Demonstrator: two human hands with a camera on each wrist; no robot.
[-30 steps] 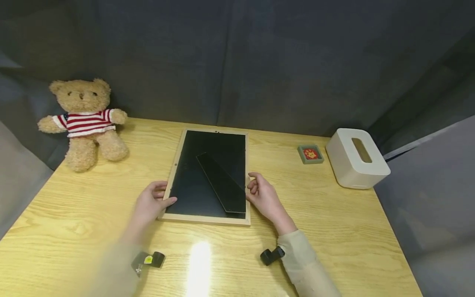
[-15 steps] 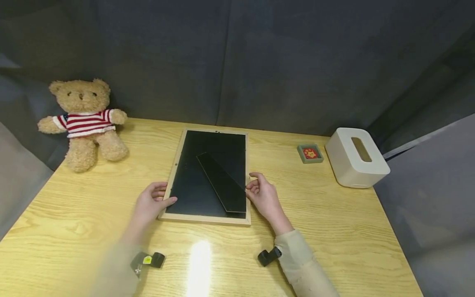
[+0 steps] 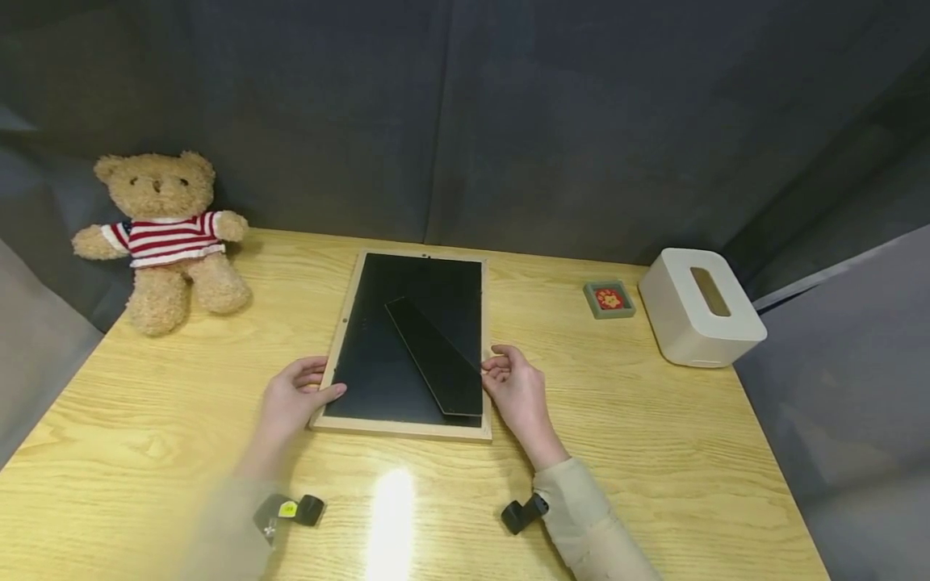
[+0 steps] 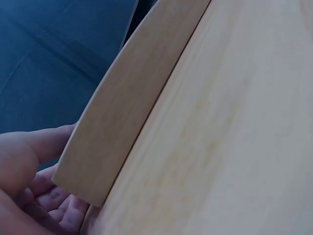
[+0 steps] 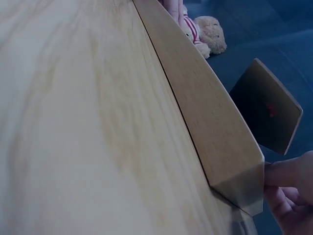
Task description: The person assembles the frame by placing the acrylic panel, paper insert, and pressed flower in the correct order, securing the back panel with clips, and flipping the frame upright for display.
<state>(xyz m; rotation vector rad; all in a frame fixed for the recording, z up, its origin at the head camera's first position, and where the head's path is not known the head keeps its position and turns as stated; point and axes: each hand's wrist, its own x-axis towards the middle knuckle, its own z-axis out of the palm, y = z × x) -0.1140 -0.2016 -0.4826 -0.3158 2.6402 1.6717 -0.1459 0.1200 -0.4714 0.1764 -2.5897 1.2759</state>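
A picture frame [image 3: 407, 431] with a pale wooden rim lies back side up in the head view, its black backing [image 3: 378, 347] showing. A black stand leg [image 3: 434, 355] slants across the backing; in the right wrist view this leg [image 5: 266, 105] tilts up away from it. My left hand [image 3: 294, 395] grips the frame's left side near the front corner, thumb over the rim and fingers at the outer side. My right hand [image 3: 517, 391] holds the right side with curled fingers; the right wrist view shows its fingers [image 5: 283, 174] against the wooden side [image 5: 205, 112].
A teddy bear [image 3: 170, 242] in a striped sweater sits at the back left of the wooden table [image 3: 654, 468]. Toward the back right are a small green square tray [image 3: 609, 300] with a red emblem and a white tissue box [image 3: 701, 307]. A dark curtain [image 3: 436, 121] hangs behind.
My right hand and wrist have shifted slightly toward me and left along the frame's right side, with the index finger lower. The left hand, frame and stand leg look unchanged.
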